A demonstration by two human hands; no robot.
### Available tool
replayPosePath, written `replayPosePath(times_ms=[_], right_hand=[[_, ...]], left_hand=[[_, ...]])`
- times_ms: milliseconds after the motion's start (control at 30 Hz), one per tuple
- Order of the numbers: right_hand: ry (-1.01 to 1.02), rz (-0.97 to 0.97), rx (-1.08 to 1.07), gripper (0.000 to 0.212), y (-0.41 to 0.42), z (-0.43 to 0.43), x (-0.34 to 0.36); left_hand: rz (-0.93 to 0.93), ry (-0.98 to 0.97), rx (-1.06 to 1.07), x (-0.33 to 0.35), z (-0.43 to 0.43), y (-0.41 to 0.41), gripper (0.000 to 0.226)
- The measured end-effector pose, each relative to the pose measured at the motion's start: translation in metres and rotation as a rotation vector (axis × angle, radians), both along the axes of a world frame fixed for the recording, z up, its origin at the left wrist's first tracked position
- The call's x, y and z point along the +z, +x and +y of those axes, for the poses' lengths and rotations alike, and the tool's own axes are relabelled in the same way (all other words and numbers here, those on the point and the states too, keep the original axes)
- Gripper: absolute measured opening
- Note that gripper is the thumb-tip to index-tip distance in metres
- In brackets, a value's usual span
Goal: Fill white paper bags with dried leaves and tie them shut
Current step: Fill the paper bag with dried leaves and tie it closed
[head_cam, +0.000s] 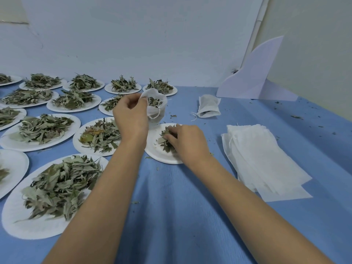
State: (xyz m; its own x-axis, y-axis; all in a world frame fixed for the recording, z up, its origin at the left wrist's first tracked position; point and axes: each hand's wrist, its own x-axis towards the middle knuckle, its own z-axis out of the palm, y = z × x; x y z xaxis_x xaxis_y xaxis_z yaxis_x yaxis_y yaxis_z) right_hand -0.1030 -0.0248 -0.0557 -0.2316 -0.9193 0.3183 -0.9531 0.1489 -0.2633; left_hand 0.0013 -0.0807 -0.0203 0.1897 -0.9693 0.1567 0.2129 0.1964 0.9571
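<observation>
Over a blue table (181,197), the left hand (131,115) pinches the rim of an open, partly filled white paper bag (155,106) just beyond a paper plate (153,149), where the right hand (187,141) curls its fingers around a small pile of dried leaves (165,137), a stack of empty bags (262,159) lying nearby.

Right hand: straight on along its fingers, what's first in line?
The right hand meets the dried green leaves it grasps on the round white paper plate; beyond, probably the white paper bag in the left hand, depth unclear.
</observation>
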Motion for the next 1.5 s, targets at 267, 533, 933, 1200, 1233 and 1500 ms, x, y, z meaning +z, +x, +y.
replayPosePath(times_ms=[267,533,933,1200,1233,1500], right_hand=[[0.142,-0.055,-0.044,0.029,0.01,0.003,-0.004],[0.149,-0.07,-0.049,0.018,0.014,0.006,-0.001],[-0.05,-0.233,0.043,0.04,0.011,0.001,-0.01],[-0.379,-1.076,-0.111,0.024,-0.024,-0.001,0.023],[-0.403,-1.157,-0.098,0.023,-0.026,0.0,0.028],[-0.248,-1.326,0.181,0.024,-0.02,0.003,0.04]], left_hand=[[0.001,0.003,-0.015,-0.001,0.0,-0.001,0.012],[-0.022,0.0,-0.019,-0.002,0.001,-0.001,0.014],[-0.041,-0.054,0.004,-0.004,0.001,-0.002,0.01],[-0.21,-0.132,0.069,-0.012,0.001,-0.007,0.006],[-0.239,-0.14,0.064,-0.014,0.002,-0.008,0.005],[-0.315,-0.153,0.018,-0.019,0.007,-0.014,0.002]])
